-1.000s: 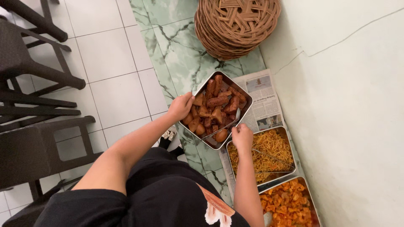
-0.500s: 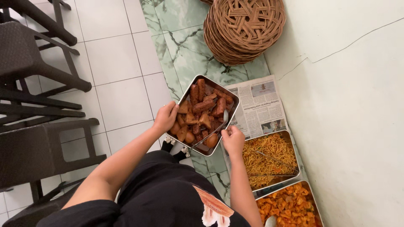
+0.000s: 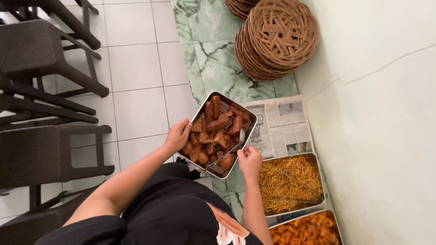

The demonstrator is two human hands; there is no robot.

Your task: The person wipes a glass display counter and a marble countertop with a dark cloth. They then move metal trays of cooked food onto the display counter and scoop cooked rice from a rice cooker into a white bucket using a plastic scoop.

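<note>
Both hands carried 1 steel tray of brown braised pieces (image 3: 217, 132), lifted clear of the floor. Left hand (image 3: 177, 134) clamped on the tray's left rim; right hand (image 3: 250, 161) clenched on its near right corner. Tray hung tilted over the green marble strip (image 3: 206, 54), just left of the newspaper sheet (image 3: 279, 124), not set down. Noodle tray (image 3: 290, 183) and orange dish tray (image 3: 306, 229) already sat by the wall, so 2 looked placed; judged this 1 left to land. Stack of woven rattan plates (image 3: 277, 38) further up, dark chairs (image 3: 43, 50) left.
</note>
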